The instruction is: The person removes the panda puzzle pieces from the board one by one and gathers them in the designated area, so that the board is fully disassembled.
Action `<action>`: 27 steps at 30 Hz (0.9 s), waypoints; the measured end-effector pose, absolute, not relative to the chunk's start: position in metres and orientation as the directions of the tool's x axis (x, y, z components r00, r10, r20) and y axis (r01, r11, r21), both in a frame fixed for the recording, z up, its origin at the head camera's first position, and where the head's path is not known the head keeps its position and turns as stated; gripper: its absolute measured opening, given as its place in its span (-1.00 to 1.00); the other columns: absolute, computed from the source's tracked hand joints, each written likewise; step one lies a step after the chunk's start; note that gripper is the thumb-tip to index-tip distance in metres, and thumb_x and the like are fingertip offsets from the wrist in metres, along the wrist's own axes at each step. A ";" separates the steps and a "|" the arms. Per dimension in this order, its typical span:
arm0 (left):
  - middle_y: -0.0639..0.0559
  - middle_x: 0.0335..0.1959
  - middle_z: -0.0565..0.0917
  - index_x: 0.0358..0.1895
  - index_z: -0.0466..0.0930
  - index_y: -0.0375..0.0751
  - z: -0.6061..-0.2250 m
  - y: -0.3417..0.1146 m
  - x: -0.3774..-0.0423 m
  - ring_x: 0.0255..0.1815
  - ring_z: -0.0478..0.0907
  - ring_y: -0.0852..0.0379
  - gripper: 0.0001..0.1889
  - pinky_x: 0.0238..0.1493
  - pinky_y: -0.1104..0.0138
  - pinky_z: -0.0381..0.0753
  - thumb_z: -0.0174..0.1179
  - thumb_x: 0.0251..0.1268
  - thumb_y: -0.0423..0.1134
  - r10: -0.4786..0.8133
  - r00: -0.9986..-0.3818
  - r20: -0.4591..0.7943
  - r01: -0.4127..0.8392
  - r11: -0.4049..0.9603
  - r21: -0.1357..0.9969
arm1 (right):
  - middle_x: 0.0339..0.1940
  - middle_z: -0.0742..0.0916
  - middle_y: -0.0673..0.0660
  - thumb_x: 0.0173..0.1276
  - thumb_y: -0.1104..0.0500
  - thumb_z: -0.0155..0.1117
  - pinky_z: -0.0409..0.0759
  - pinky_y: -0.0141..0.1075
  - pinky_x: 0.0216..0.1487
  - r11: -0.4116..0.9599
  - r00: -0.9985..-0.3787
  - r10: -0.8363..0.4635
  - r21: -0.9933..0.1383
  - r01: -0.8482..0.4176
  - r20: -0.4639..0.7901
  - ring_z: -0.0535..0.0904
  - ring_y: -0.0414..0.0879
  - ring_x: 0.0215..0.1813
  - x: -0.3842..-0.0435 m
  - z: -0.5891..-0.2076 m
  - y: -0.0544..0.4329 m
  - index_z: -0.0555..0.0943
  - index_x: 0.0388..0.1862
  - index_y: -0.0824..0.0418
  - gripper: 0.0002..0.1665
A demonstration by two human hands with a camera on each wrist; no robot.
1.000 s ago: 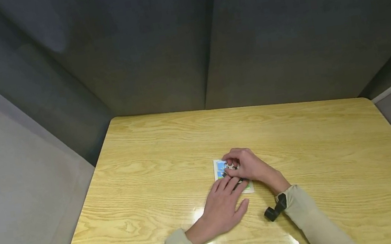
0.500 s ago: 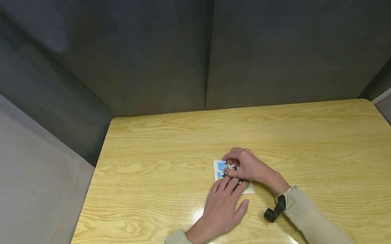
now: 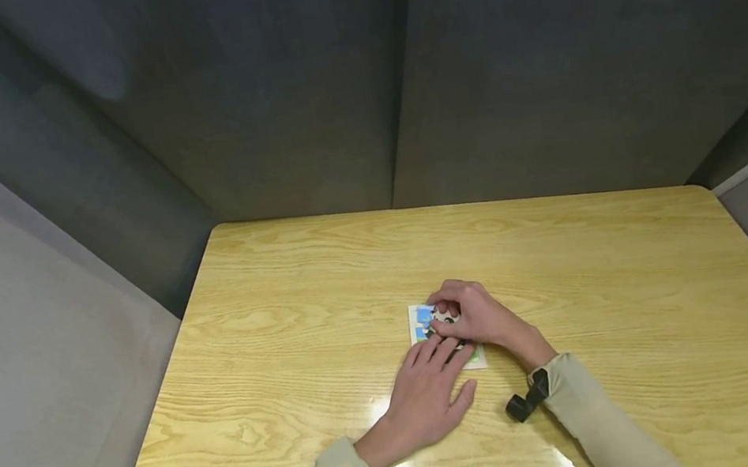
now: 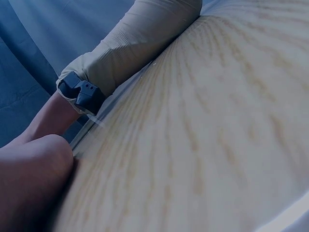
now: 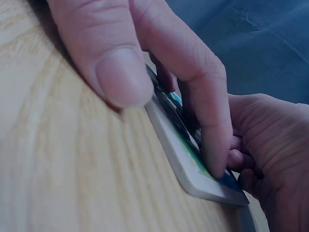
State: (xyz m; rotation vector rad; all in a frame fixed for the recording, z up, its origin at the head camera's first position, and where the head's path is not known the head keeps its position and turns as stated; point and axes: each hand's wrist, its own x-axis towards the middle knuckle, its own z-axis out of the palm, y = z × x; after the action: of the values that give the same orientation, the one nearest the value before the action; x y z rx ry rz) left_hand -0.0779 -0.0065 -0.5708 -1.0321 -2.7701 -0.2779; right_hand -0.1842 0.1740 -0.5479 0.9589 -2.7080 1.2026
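Observation:
A small white-framed jigsaw puzzle (image 3: 423, 314) with a panda on a blue and green picture lies flat on the table under both hands. My left hand (image 3: 427, 403) is spread palm down, its fingertips resting on the near part of the puzzle. At the far side my right hand (image 3: 483, 319) bends its thumb and fingers around the panda-head piece (image 3: 445, 318), pinching it; the hand hides part of it. In the right wrist view the left thumb (image 5: 123, 77) is beside the white frame (image 5: 212, 189), the left index finger presses the picture, and the right hand (image 5: 285, 145) is behind.
The wood-grain table (image 3: 282, 294) extends around the puzzle, with bright reflections near its front. Dark curtains (image 3: 298, 100) stand behind it and a grey panel (image 3: 32, 353) at the left. Black wrist cameras sit at both cuffs, the right one (image 4: 89, 96) seen in the left wrist view.
The right fingers have shifted very slightly at the panda head, where a little more of the picture shows. The left hand stays in place.

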 end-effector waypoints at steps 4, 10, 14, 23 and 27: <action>0.16 0.53 0.36 0.58 0.32 0.16 -0.570 -0.006 -0.077 0.60 0.19 0.06 -0.44 0.54 0.12 0.22 -0.23 0.66 0.18 0.628 -0.743 0.231 0.661 0.742 0.113 | -0.41 0.65 0.01 0.20 0.24 0.56 0.51 -0.38 -0.38 0.481 -0.799 -0.531 -0.675 -0.559 0.283 0.53 -0.16 -0.41 -0.185 -0.549 0.179 0.78 -0.07 0.28 -0.69; 0.15 0.58 0.31 0.60 0.30 0.14 -0.570 -0.005 -0.076 0.62 0.15 0.05 -0.43 0.54 0.11 0.23 -0.23 0.67 0.17 0.631 -0.741 0.232 0.666 0.735 0.129 | -0.40 0.68 0.03 0.20 0.27 0.55 0.51 -0.37 -0.38 0.430 -0.776 -0.535 -0.683 -0.591 0.335 0.53 -0.14 -0.41 -0.187 -0.550 0.190 0.78 -0.06 0.28 -0.69; 0.15 0.63 0.24 0.62 0.25 0.16 -0.570 -0.005 -0.076 0.65 0.11 0.05 -0.41 0.55 0.10 0.21 -0.27 0.68 0.19 0.631 -0.747 0.209 0.661 0.739 0.132 | -0.41 0.68 0.03 0.19 0.28 0.57 0.47 -0.39 -0.41 0.425 -0.783 -0.515 -0.689 -0.586 0.349 0.51 -0.14 -0.42 -0.187 -0.552 0.200 0.79 -0.05 0.25 -0.69; 0.11 0.66 0.20 0.61 0.26 0.17 -0.568 -0.004 -0.075 0.64 0.14 0.03 -0.42 0.55 0.08 0.22 -0.24 0.67 0.19 0.627 -0.754 0.196 0.655 0.740 0.152 | -0.44 0.67 0.07 0.14 0.31 0.61 0.47 -0.42 -0.43 0.426 -0.827 -0.454 -0.735 -0.528 0.331 0.52 -0.05 -0.45 -0.187 -0.551 0.222 0.81 -0.09 0.22 -0.69; 0.11 0.65 0.21 0.60 0.27 0.17 -0.568 -0.003 -0.075 0.63 0.15 0.03 -0.43 0.55 0.08 0.23 -0.22 0.66 0.19 0.627 -0.753 0.200 0.656 0.740 0.150 | -0.45 0.68 0.09 0.14 0.34 0.60 0.46 -0.43 -0.43 0.443 -0.850 -0.421 -0.746 -0.497 0.317 0.52 -0.03 -0.45 -0.189 -0.551 0.234 0.82 -0.11 0.19 -0.69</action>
State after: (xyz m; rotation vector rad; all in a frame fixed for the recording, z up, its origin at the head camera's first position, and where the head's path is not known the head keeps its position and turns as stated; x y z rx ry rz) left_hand -0.0746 -0.0028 -0.5685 -1.0383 -2.8016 -0.3198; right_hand -0.1889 0.2338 -0.5511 0.8286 -2.5963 1.3861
